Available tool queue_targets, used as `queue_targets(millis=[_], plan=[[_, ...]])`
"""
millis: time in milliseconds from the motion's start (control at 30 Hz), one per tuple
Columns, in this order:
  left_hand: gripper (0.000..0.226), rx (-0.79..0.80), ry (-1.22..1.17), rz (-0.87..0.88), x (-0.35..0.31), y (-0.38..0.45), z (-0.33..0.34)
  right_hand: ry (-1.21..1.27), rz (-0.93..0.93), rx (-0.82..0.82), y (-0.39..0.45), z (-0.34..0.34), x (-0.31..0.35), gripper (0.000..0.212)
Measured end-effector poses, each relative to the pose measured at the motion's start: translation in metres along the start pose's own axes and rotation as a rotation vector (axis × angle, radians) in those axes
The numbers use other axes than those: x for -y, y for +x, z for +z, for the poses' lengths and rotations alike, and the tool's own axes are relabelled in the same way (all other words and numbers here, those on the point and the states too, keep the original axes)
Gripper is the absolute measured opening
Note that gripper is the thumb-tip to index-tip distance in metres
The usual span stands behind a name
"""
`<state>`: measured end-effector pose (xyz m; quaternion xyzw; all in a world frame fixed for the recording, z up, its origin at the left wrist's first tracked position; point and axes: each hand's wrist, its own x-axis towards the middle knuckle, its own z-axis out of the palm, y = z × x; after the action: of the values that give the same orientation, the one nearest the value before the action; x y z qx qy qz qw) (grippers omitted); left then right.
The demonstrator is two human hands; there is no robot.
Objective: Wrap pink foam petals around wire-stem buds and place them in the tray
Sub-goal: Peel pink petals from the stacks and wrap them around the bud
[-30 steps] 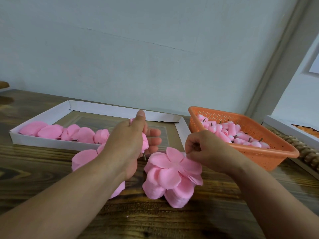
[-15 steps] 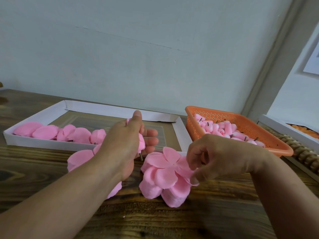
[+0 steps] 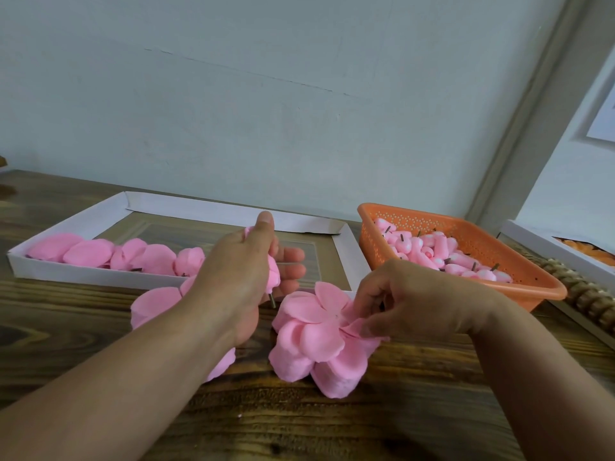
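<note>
**Hands busy with pink petals**

Left hand is curled around a pink bud. Its thumb points up and its fingers wrap the far side. A short dark wire stem sticks out below the hand. The bud sits right inside this hand, above the near edge of the white tray.

Right hand pinches one thin pink petal at the right side of the petal stack. The thumb and fingers squeeze it from both sides.

Both hands are over a dark wooden table. The white tray is the biggest thing on it, at the back left. Wrapped pink flowers lie in a row along its near left side.

The orange basket sits to the right of the tray. It is full of small pink buds with dark stems.

The petal stack lies on the table just in front of the tray, between the two hands. More pink petals lie under the left arm.
</note>
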<state>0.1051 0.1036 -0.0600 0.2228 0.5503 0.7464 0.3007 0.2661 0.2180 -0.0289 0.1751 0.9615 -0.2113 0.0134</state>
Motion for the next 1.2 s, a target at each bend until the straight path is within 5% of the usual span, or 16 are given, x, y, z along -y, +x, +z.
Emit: queue_targets(millis=[233, 400, 600, 767, 1200], plan=[[0.045, 0.006, -0.001, 0.010, -0.001, -0.003, 0.001, 0.147, -0.096, 0.064, -0.002, -0.005, -0.005, 0.044], [0.045, -0.004, 0.008, 0.007, -0.002, -0.003, 0.001, 0.161, -0.092, 0.092, -0.003, -0.006, -0.010, 0.023], [0.045, -0.009, 0.017, 0.011, -0.002, -0.005, 0.002, 0.218, -0.119, 0.136, -0.004, -0.009, -0.013, 0.034], [0.045, -0.007, 0.016, 0.007, -0.003, -0.005, 0.002, 0.203, -0.096, 0.141, -0.004, -0.009, -0.016, 0.016], [0.045, 0.002, 0.003, 0.007, -0.003, -0.006, 0.002, 0.126, -0.107, 0.138, -0.003, -0.009, -0.014, 0.012]])
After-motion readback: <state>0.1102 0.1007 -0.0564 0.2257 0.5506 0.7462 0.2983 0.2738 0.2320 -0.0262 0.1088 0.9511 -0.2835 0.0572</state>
